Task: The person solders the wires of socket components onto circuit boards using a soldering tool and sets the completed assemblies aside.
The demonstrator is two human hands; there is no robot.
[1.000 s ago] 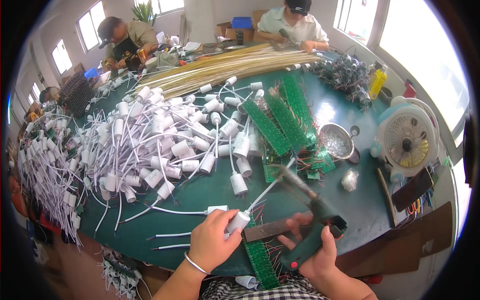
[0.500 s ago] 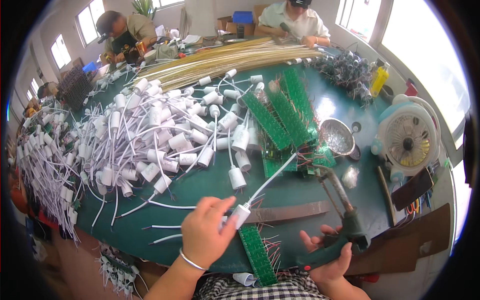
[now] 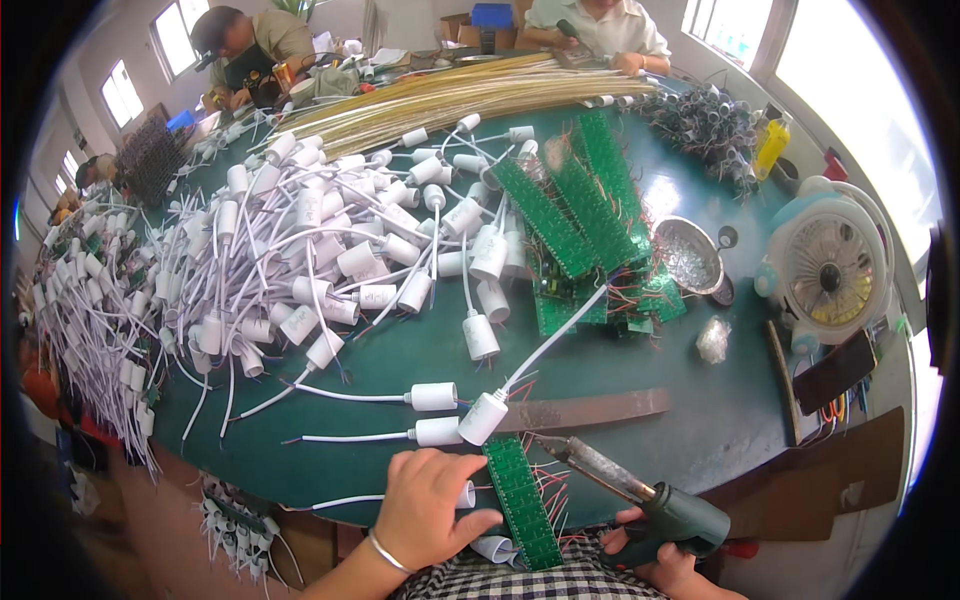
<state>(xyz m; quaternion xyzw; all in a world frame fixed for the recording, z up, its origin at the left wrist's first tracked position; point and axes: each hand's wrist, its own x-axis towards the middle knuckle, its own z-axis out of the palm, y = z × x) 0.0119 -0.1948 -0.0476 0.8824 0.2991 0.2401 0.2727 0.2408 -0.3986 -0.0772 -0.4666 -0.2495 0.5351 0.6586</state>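
Note:
My left hand (image 3: 432,508), with a silver bangle at its wrist, hovers low with thumb and fingers apart. Between them shows a white cap (image 3: 466,495) with a cable; I cannot tell if they touch it. The fingertips come close to the left edge of a narrow green circuit board (image 3: 522,505) with thin red and white wires. My right hand (image 3: 650,560) is wrapped round the handle of a dark green soldering gun (image 3: 685,520). Its metal tip points at the board's far end. A white cap (image 3: 484,418) with its cable lies just beyond that end.
A big heap of white corded caps (image 3: 330,230) covers the left side. Green boards (image 3: 590,220) are stacked beyond the brown strip (image 3: 590,410). At the right stand a metal bowl (image 3: 688,256) and a fan (image 3: 828,270). Two people sit across the table.
My left hand has let go of a white cap beyond the board and drawn back toward me. The soldering gun has swung down leftward, its tip now near the board's far end.

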